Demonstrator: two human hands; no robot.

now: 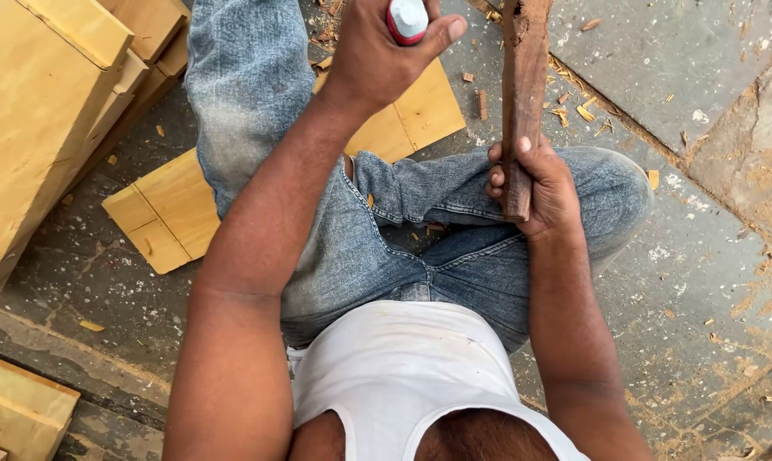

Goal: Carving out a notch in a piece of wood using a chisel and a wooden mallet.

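Wood strip [522, 94]: a dark, rough-edged length of timber, held upright-ish over the person's lap, its top running out of the upper edge of the view and its lower end sitting in the right hand.
Right hand [535, 188]: fingers wrapped fully round the lower end of the wood strip, thumb pressed on its near face — a firm closed grip above the right knee.
Left hand [381, 55]: raised toward the top edge of the view, fingers curled shut round a small red-and-white tube or bottle [407, 19], thumb laid along its side; its tip is cut off by the picture's edge, so whether it is capped I cannot tell.
Pale boards [181, 205]: flat yellow pieces lying on the floor under and beside the left leg; a taller stack of blocks [36, 128] stands at the left edge.
Floor [702, 256]: grey stone slabs, dusted with chips and shavings, thickest near the top right.
Step in hand: by my reading, the container is being brought up to the wood strip — the two are near but apart.
Next move calls for: a steady right hold and the container's tip brought onto the strip's face without tilting the strip.
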